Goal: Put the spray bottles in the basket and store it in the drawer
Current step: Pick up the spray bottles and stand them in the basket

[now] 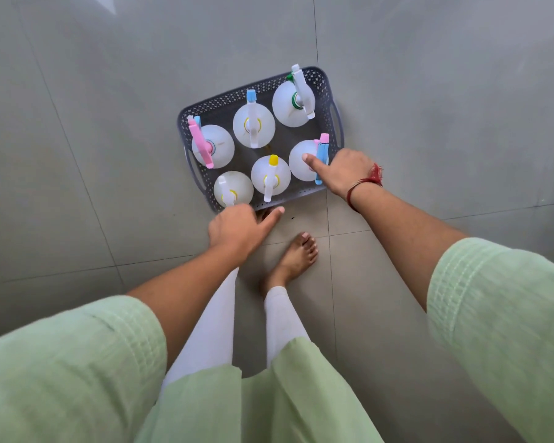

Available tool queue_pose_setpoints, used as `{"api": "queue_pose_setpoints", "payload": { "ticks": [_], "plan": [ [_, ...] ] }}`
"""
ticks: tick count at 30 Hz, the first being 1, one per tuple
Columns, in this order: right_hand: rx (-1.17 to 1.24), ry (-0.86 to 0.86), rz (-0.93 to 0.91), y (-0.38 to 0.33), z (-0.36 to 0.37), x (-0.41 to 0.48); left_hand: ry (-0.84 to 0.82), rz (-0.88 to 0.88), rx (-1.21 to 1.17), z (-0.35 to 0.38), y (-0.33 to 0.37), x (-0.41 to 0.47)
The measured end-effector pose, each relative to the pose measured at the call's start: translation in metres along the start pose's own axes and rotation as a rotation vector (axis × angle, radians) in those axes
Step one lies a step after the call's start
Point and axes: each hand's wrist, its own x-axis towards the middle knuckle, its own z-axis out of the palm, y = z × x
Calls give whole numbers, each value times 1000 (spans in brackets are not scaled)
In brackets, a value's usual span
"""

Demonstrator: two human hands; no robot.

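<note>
Head view: grey perforated plastic basket (322, 79) mid-frame on tiled floor (109, 123), six translucent spray bottles (254, 124) upright inside. Left hand (234, 231) and right hand (343, 171) at near rim, fingers curled, gripping nothing yet. Probably light, top-heavy load; lift level by side handles.

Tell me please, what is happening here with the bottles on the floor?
A person stands over a grey basket on the tiled floor. Six spray bottles stand upright inside it. The right hand reaches to the near right corner, its thumb over the bottle with the blue and pink sprayer. The left hand is at the basket's near edge, beside the bottle there. Whether either hand grips anything is unclear. No drawer is in view, so storing is not yet done.
</note>
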Motion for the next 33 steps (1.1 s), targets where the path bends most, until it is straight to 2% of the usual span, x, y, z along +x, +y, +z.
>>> {"api": "queue_pose_setpoints", "payload": {
  "ticks": [6, 12, 23, 25, 28, 33],
  "plan": [
    [-61, 20, -44, 1, -3, 7, 66, -45, -3, -15, 35, 48],
    [-121, 32, -104, -4, 5, 12, -53, -38, 50, -15, 54, 69],
    [-10, 61, -36, -10, -3, 8, -187, -146, -234, -15, 45, 55],
    [35, 90, 30, -9, -11, 2, -142, -104, -190, -22, 35, 44],
    [167, 178, 78, -3, -26, -5, 10, -70, -158, -40, 13, 23],
    [364, 334, -16, 7, -36, 5, 440, -110, -465, -66, -34, 9]
  ]
}}
